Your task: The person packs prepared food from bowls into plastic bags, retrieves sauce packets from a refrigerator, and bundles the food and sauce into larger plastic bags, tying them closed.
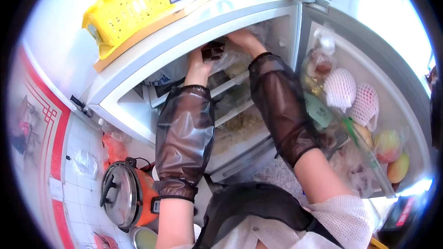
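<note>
Both my hands reach into the upper part of an open fridge [152, 53]. My left hand [199, 68] is closed at the edge of a dark brown, shiny item [212, 51], whose kind I cannot make out. Beside that item lies a crumpled clear plastic bag [227, 60], between my two hands. My right hand [247, 41] is further in and to the right, against clear plastic; its fingertips are hidden. Dark translucent sleeve covers [185, 129] wrap both forearms. Below my hands are shelves and a drawer [240, 131] with pale contents.
The fridge door [406, 87] stands open at right, holding foam-netted fruit [340, 88], mangoes [398, 167] and bags. A yellow basket [129, 11] sits on top of the fridge. An orange pot [146, 198] with a glass lid stands at lower left, near a tiled wall [85, 198].
</note>
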{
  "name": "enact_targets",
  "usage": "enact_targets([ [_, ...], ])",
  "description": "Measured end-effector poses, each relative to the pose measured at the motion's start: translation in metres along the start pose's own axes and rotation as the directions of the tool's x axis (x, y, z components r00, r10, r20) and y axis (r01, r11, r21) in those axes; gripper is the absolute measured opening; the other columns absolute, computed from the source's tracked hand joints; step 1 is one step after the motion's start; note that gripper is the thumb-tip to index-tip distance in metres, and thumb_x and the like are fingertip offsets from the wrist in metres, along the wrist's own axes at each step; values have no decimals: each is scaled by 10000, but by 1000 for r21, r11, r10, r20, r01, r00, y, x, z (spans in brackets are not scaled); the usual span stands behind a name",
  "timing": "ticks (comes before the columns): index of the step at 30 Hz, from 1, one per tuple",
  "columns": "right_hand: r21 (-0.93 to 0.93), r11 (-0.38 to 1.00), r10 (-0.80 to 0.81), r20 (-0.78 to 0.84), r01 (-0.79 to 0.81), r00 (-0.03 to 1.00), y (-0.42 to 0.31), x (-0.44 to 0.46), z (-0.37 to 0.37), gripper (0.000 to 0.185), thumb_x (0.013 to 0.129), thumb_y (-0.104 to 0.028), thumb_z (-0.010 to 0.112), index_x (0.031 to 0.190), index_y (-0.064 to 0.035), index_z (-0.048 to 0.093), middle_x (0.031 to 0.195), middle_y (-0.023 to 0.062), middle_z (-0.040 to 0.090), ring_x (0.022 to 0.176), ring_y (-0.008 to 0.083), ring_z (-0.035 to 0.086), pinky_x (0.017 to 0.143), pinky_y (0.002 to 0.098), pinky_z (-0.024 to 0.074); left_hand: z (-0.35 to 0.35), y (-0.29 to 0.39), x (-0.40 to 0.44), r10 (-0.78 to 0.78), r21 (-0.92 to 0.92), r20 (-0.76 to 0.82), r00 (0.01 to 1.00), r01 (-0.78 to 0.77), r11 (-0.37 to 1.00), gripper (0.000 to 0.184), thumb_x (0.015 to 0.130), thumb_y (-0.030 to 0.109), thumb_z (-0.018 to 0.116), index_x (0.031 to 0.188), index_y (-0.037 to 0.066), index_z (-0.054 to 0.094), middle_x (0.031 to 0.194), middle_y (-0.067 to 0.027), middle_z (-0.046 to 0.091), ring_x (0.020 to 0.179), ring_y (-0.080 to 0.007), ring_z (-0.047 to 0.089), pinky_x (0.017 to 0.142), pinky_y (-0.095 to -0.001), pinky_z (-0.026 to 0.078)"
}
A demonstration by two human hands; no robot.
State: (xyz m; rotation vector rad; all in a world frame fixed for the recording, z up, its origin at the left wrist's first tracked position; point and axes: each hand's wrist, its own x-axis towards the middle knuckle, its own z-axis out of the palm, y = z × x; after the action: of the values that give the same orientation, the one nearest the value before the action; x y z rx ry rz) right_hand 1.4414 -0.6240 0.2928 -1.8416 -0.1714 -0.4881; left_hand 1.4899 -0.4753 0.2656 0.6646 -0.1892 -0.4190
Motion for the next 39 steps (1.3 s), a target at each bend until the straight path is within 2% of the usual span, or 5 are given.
enact_targets([
  [6,-513,842,-350,-287,166,892,6,41,25,313,819,-192,628,1074,-11,635,1019,145,652,927,203,600,805,315,472,-1,31,-50,-217,-38,413,884,255,966,390,855,100,523,1179,-99,437,1112,-273,552,988,-392,552,844,-491,457],
  [30,-520,817,-463,-330,250,823,-9,23,36,291,810,-147,632,1062,-2,634,1001,152,653,899,231,613,787,322,483,-25,-10,-66,-79,71,26,997,77,995,210,782,114,628,973,39,583,909,-116,639,866,-284,610,781,-465,492],
  [35,259,914,-189,-410,313,892,25,4,31,286,808,-138,632,1059,0,634,997,154,653,893,237,615,783,324,485,-30,-13,-59,-54,50,8,999,53,997,236,800,113,591,1013,17,557,965,-146,629,895,-298,606,819,-469,489],
  [37,-544,653,-704,-180,527,687,19,-35,21,274,803,-74,607,1069,-8,620,965,194,644,863,321,620,766,371,492,-27,-25,-54,38,68,-38,999,-35,997,237,807,110,580,1023,16,555,978,-141,626,895,-285,606,812,-451,490],
  [39,-476,775,-594,-325,416,736,7,-63,38,288,801,-55,584,1085,-23,611,949,213,634,864,360,606,750,389,492,-15,-34,-66,196,163,-56,979,-185,969,254,852,156,570,1071,30,548,1019,-98,616,913,-233,594,809,-389,480],
])
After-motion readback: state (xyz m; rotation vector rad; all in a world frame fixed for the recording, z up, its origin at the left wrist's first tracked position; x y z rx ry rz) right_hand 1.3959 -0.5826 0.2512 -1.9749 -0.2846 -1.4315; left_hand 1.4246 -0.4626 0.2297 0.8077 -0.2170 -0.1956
